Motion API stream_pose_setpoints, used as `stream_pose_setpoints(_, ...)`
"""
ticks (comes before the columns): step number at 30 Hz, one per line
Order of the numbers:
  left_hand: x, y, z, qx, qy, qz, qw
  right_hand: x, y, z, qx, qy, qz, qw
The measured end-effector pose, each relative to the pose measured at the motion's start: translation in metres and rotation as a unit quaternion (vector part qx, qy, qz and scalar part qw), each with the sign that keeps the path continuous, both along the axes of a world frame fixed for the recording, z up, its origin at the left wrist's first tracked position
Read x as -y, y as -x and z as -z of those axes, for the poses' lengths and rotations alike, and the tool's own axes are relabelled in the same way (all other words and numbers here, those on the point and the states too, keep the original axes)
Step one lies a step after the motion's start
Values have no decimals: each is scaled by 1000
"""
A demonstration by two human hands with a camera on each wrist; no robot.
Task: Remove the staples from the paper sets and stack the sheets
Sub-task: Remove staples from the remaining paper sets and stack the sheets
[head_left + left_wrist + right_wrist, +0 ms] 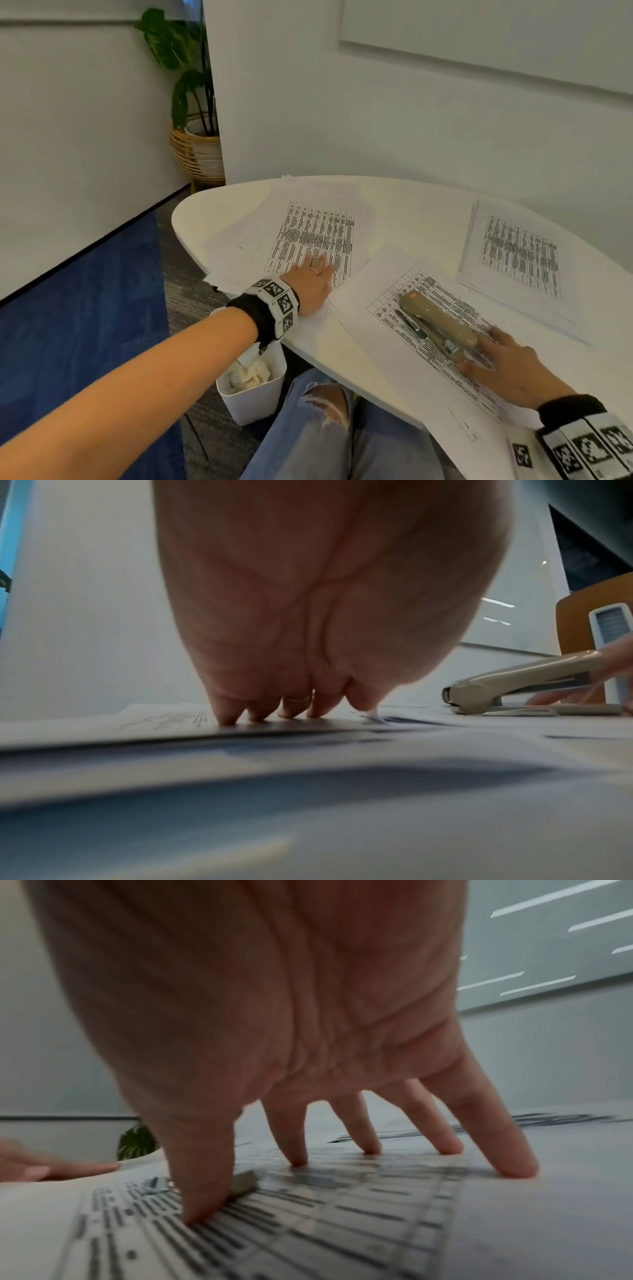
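Two bare hands rest flat on printed paper at a pale oval table [219,212]. Nearest, the right hand [510,368] lies with straight, spread fingers [514,1169] pressing down on a white sheet printed with a dense black table [387,346]; it grips nothing. Just beyond its fingertips, lying on that same sheet, is a beige plastic stapler with a metal base [433,323], touching or nearly touching the thumb. Whether this sheet still carries a staple cannot be told.

Further out and to the left, the left hand [310,284], with a ring on one finger, lies palm down and fingers together, tips on a loose spread of white printed sheets [315,233]; it holds nothing either. Beyond the right hand sits a neater pile of printed sheets [517,253].

The step seems to be steadying papers before picking up the stapler. To do it well, keep the left palm pinning the spread, and lift the stapler straight up so the sheet beneath does not slide.
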State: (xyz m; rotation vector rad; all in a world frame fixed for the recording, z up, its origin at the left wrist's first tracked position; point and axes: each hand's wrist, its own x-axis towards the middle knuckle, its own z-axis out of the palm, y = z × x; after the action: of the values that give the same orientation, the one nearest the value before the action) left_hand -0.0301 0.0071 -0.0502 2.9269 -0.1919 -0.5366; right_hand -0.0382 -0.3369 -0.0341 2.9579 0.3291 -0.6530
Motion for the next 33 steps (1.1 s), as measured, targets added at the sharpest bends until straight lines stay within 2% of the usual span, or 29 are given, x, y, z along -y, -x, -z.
stream_pose_setpoints(4,8,8,-7,-6,103,-42,994,-26,-4,6,-3,4,-19,1000)
stream_pose_setpoints(6,11,9,-9,-12,122,-60,991,-36,-3,6,-12,-4,-7,1000)
stream_pose_setpoints(12,11,0,-2,8,99,-57,993,-48,-1,-14,20,-174,76,982)
stream_pose_setpoints(16,14,-1,-5,24,83,-72,994,-49,-4,-14,78,-221,16,972)
stream_pose_setpoints(20,27,5,-11,53,81,-104,990,-36,-19,-11,76,-207,25,975)
stream_pose_setpoints(23,41,12,-15,66,117,-123,983,-15,-28,-12,77,-193,50,977)
stream_pose_setpoints(29,57,35,-17,107,132,-162,972,36,-30,-10,133,-153,158,966)
stream_pose_setpoints(33,65,50,-15,168,226,-202,938,55,-32,-8,149,-131,193,961)
